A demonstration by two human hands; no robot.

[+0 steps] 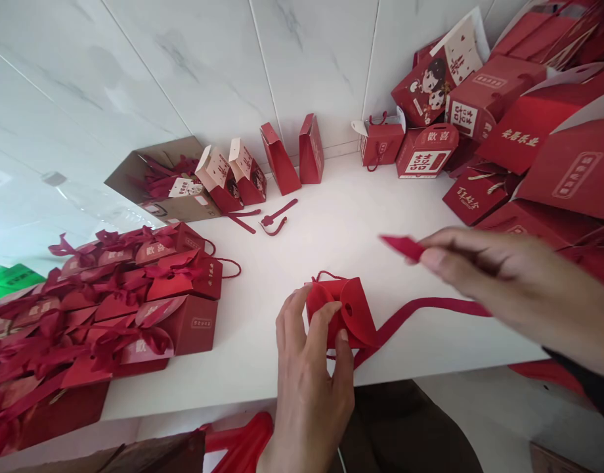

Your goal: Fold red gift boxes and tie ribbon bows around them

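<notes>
On the white table (184, 384), a small red gift box (364, 315) with curved flaps, a hole and a thin cord sits near the front edge. My left hand (314, 361) is on top of it, fingers bent and gripping its flaps and sides. Raised to the right, my right hand (459, 259) pinches the pointed end of a red ribbon (400, 246) between thumb and fingers, apart from the box. A long stretch of dark red ribbon (420, 303) runs from beside the box to beneath my right hand.
Ribbon-tied red boxes (188, 322) crowd the left. A cardboard box (184, 207) holds red ribbons. Four slim boxes (282, 161) stand along the wall, with short straps (277, 213) in front. Larger red boxes (509, 138) are piled at the right.
</notes>
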